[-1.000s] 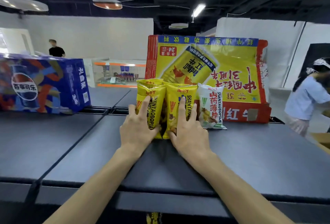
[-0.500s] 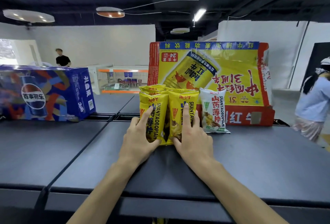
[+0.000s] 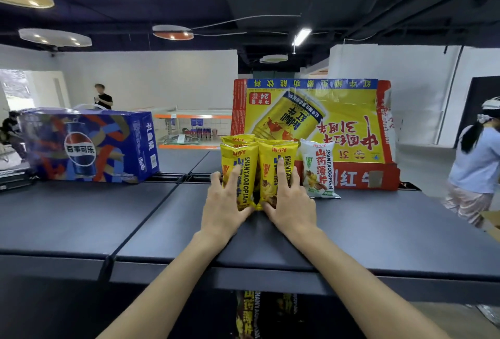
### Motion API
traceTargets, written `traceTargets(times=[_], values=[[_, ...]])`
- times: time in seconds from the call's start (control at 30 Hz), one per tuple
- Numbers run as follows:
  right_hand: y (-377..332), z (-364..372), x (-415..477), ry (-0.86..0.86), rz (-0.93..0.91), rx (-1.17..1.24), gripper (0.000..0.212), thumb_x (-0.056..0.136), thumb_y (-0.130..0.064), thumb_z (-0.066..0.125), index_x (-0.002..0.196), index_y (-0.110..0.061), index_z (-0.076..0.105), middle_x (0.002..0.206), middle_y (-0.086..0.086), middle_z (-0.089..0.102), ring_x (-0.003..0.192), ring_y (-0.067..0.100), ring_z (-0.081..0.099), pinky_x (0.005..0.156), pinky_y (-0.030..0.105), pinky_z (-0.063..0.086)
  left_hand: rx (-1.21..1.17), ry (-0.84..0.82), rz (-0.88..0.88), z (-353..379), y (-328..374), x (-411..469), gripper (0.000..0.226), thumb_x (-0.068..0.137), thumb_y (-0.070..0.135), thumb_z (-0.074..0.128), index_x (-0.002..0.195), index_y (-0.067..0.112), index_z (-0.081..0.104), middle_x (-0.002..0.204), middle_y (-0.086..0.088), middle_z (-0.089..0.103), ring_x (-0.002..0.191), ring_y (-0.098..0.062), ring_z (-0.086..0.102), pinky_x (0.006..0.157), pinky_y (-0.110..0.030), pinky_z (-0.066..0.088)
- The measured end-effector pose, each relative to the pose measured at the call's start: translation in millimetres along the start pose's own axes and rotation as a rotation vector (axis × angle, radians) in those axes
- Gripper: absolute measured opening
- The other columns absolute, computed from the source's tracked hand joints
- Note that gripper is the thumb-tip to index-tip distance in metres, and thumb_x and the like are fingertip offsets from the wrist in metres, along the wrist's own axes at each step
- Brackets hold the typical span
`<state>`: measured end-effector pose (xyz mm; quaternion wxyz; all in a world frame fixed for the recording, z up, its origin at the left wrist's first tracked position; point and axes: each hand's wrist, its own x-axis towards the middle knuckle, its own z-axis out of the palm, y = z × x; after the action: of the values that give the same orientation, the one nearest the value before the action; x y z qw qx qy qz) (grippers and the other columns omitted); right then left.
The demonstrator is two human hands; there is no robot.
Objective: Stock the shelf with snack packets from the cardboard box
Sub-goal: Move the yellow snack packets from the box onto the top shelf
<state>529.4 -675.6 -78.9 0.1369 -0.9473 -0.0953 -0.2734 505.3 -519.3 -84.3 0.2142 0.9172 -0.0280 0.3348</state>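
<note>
Standing upright, two yellow packets (image 3: 243, 153), perhaps more behind, touch straight fingers (image 3: 281, 172) of left hand (image 3: 223, 210) and right hand (image 3: 292, 204).

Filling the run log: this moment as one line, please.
phase: shelving packets | left hand: presses left yellow packet | right hand: presses right yellow packet | both upright on shelf | white packet: beside, right
</note>
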Motion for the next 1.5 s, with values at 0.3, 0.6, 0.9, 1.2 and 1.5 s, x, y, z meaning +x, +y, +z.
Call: traceTargets(times=[0.3, 0.6, 0.9, 1.2, 1.5], values=[[-10, -20, -27, -0.001, 0.051, 0.042, 0.105, 0.081, -0.065, 0.061, 0.154, -0.03, -0.007, 0.16, 0.01, 0.016, 0.134, 0.032, 0.04, 0.088, 0.042, 0.051, 0.258, -0.113, 0.077, -46, 32, -22, 0.075, 0.084, 0.032, 0.065, 0.147, 0.029, 0.025, 0.143, -0.009, 0.022, 0.125, -0.031, 0.037, 0.093, -0.038, 0.047], [-10, -66, -82, -0.065, 0.051, -0.025, 0.077, 0.089, -0.052, 0.058, 0.149, -0.025, 0.019, 0.147, 0.007, 0.036, 0.131, 0.03, 0.042, 0.09, 0.044, 0.048, 0.262, -0.121, 0.159, -77, 51, -73, 0.055, 0.084, 0.036, 0.058, 0.136, 0.026, 0.041, 0.119, -0.003, 0.048, 0.108, -0.026, 0.056, 0.072, -0.039, 0.05], [18, -119, -142, -0.059, 0.032, -0.117, 0.054, 0.093, -0.039, 0.056, 0.139, -0.021, 0.033, 0.127, 0.008, 0.053, 0.114, 0.03, 0.053, 0.079, 0.039, 0.045, 0.202, -0.098, 0.297, -80, 106, -111, 0.034, 0.09, 0.035, 0.054, 0.121, 0.022, 0.049, 0.107, 0.001, 0.06, 0.094, -0.025, 0.063, 0.069, -0.037, 0.049], [124, -133, -193, -0.022, 0.105, -0.161, 0.055, 0.09, -0.034, 0.057, 0.138, -0.018, 0.037, 0.123, 0.007, 0.054, 0.111, 0.03, 0.052, 0.083, 0.039, 0.043, 0.115, -0.129, 0.383, -20, 190, -141, 0.024, 0.088, 0.04, 0.054, 0.102, 0.021, 0.057, 0.092, 0.003, 0.062, 0.08, -0.024, 0.064, 0.065, -0.034, 0.048], [309, -73, -331, -0.199, 0.245, -0.154, 0.057, 0.079, -0.03, 0.065, 0.132, -0.015, 0.048, 0.123, 0.01, 0.052, 0.107, 0.032, 0.053, 0.083, 0.042, 0.047, 0.138, -0.408, 0.47, 150, 292, -258, 0.026, 0.082, 0.034, 0.058, 0.101, 0.017, 0.057, 0.094, -0.002, 0.06, 0.076, -0.03, 0.064, 0.055, -0.033, 0.038]])
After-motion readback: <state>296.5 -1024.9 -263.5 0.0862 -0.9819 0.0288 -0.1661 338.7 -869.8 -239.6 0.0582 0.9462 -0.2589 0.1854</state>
